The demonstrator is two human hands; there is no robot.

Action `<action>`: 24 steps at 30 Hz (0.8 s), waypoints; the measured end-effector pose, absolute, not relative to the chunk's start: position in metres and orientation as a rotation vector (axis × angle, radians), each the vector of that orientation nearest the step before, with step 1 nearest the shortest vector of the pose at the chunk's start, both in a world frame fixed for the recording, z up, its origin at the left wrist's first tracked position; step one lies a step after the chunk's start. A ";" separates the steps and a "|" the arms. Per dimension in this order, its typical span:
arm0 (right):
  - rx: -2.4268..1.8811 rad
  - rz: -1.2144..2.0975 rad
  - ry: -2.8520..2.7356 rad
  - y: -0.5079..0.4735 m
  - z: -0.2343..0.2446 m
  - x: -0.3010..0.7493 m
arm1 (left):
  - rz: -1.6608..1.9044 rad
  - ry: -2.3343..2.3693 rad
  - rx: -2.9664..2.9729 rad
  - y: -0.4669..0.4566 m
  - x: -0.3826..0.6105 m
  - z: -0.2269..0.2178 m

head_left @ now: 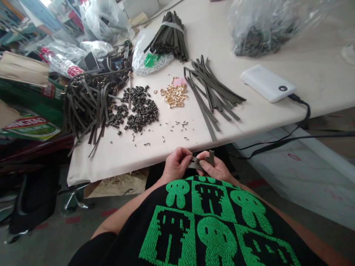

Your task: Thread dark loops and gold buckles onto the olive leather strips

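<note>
At the table's front edge, my left hand [177, 162] and my right hand [215, 166] meet close to my body. A dark grey-green strap [195, 166] runs between them, pinched by the fingers of both. One end of it appears to stick up from my right hand; a small detail at the fingertips is too small to make out. Beyond the hands lie loose straps [216, 88], a heap of gold buckles [176, 94] and a pile of small dark strap loops [142, 111].
A tied strap bundle [173, 37] lies farther back. Finished-looking straps [85, 103] hang over the left edge beside a green carton [30, 107]. A white power bank [267, 83] with a black cable lies right. Plastic bags [260, 33] stand behind; tiny scraps [180, 127] dot the front.
</note>
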State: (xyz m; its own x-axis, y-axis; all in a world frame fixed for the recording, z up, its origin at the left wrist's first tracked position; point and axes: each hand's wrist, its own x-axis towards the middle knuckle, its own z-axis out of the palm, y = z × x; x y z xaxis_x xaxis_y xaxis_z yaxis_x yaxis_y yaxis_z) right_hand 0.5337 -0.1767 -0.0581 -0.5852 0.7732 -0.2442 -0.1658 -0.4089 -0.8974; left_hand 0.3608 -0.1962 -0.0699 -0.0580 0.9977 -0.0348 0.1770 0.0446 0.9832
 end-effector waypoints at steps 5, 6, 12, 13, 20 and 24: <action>-0.853 2.026 -1.266 -0.173 -0.071 0.532 | 1.213 1.434 1.285 -0.195 0.358 -0.065; -0.853 2.027 -1.281 -0.173 -0.073 0.531 | 1.234 1.454 1.323 -0.194 0.356 -0.061; -0.814 2.054 -1.403 -0.172 -0.084 0.525 | 1.142 1.524 2.144 -0.188 0.345 -0.035; -0.800 2.036 -1.430 -0.171 -0.087 0.525 | 1.100 1.465 2.216 -0.187 0.345 -0.034; -0.791 1.816 -1.674 -0.168 -0.095 0.525 | 0.987 1.246 2.173 -0.185 0.351 -0.044; -0.809 1.906 -1.660 -0.170 -0.085 0.527 | 0.918 1.342 1.994 -0.188 0.349 -0.043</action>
